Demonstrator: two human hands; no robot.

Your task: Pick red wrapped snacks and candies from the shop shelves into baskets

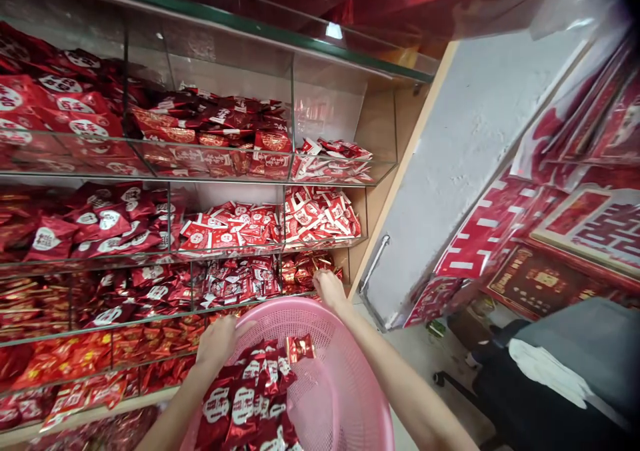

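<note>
A pink plastic basket (pixel 345 398) is held low in front of me, with several red foil packets (pixel 250 398) heaped in its left half. My left hand (pixel 216 343) grips the basket's left rim, fingers curled over the edge. My right hand (pixel 327 287) reaches past the far rim into a shelf compartment of red-and-gold packets (pixel 300 269); its fingers are closed among them, and what they hold is hidden.
Glass-fronted shelves (pixel 220 178) with dividers fill the left side, stacked with red snack packets in rows. A grey wall panel (pixel 465 144) stands right of them. Red decorations and framed pieces (pixel 575 231) hang at right; a dark chair with white cloth (pixel 550 371) sits below.
</note>
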